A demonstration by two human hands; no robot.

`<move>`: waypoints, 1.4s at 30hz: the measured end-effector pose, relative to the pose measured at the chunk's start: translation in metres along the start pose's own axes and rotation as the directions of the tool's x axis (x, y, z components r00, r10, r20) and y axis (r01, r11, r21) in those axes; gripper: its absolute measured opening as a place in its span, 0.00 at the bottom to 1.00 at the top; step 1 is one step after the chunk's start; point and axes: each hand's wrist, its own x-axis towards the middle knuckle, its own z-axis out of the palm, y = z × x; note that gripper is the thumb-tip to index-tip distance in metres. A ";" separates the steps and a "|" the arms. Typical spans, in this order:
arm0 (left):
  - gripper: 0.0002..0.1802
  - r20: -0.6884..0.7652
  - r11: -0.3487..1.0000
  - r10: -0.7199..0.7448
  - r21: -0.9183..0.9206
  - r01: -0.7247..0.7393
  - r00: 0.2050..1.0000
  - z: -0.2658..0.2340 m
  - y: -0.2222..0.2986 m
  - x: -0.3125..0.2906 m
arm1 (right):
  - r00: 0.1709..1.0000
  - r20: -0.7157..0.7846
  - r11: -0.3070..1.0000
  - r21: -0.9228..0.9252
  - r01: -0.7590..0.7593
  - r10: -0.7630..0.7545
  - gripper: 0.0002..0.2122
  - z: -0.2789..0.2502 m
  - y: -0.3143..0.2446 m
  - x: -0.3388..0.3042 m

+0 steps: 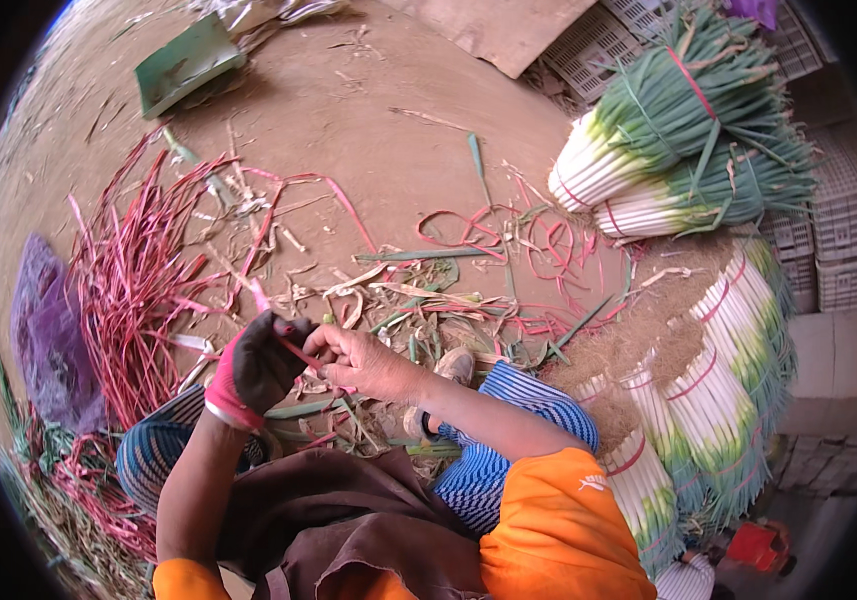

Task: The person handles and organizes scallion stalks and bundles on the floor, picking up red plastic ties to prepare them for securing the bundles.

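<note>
Where the hands meet: the left hand point(248, 370), in a dark glove with a pink cuff, and the bare right hand point(373, 365) come close together over the ground in front of the lap.
Red strip: a thin red strip point(298, 353) spans the short gap between the two hands.
Gloved fingers: curled in and closed on the strip; their exact grip is hidden by the glove's dark cloth.
Bare fingers: thumb and forefinger pinched together on the strip's other side, the remaining fingers bent.
Strip heap: a tangled heap of red strips point(133, 300) lies to the left of the gloved hand, with a purple bag point(48, 345) beside it on the far left.
Ground: brown, scattered with dry leaf scraps point(438, 302) beyond the hands; loose red loops point(553, 250) lie farther right.
Onion bundles: two tied bundles of long green onions point(683, 130) rest at upper right, one against the other; more tied bundles point(713, 415) line the right side, white ends toward the person.
Crates: pale slatted crates point(838, 230) stand behind them.
Green tray: a green tray point(188, 65) sits tilted at upper left.
Clothing: brown apron point(348, 520), orange sleeves point(558, 520), blue patterned trousers point(528, 415).
</note>
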 end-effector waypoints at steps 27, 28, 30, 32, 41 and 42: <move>0.15 -0.499 0.977 0.186 0.185 -0.105 0.846 -0.008 0.008 0.019 | 0.840 -0.543 0.356 -0.790 -0.499 -0.026 0.10 -0.249 0.234 -0.018; 0.15 -0.497 0.982 0.141 0.178 -0.058 0.856 -0.013 0.005 0.019 | 0.856 -0.517 0.257 -0.828 -0.498 -0.007 0.12 -0.252 0.241 -0.022; 0.15 -0.549 0.976 0.125 0.217 -0.004 0.827 -0.005 0.004 0.020 | 0.824 -0.564 0.237 -0.809 -0.538 -0.053 0.11 -0.247 0.260 -0.027; 0.15 -0.534 0.970 0.136 0.244 -0.002 0.834 -0.003 0.004 0.019 | 0.780 -0.622 0.276 -0.763 -0.585 -0.066 0.09 -0.251 0.273 -0.022; 0.20 -0.433 0.939 0.106 0.341 0.054 0.895 0.011 -0.004 0.003 | 0.630 -0.741 0.457 -0.655 -0.601 -0.233 0.06 -0.251 0.199 0.017; 0.20 -0.394 0.940 0.101 0.338 0.041 0.914 0.012 -0.003 0.001 | 0.618 -0.733 0.470 -0.668 -0.576 -0.284 0.06 -0.253 0.199 0.017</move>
